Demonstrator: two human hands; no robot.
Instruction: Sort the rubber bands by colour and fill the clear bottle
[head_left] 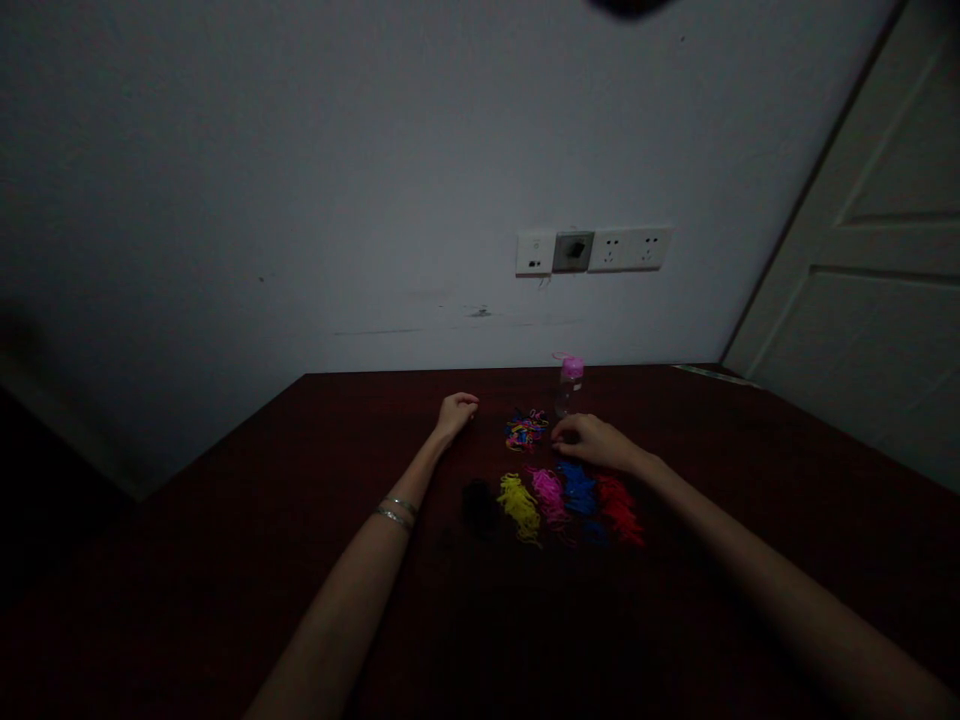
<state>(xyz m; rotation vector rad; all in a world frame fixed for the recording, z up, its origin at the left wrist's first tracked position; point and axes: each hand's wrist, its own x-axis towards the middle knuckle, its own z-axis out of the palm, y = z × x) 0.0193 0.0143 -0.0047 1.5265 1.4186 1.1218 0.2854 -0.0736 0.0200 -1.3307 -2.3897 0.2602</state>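
Note:
A mixed heap of small coloured rubber bands (526, 430) lies between my two hands on the dark red table. My left hand (456, 412) rests to the left of this heap, its fingers curled together; whether anything is in them is hidden. Just right of the heap, my right hand (592, 440) has thumb and finger pinched low over the table, and what they hold is too small to make out. Nearer to me lie single-colour piles in a row: black (478, 505), yellow (519, 508), pink (549, 495), blue (577, 488) and red (618, 508).
A clear bottle with a pink lid (572, 368) stands behind my right hand. The table (360, 430) meets a pale wall (420, 200) carrying a row of sockets (628, 250). A panelled white door (877, 260) is at the right. The light is dim.

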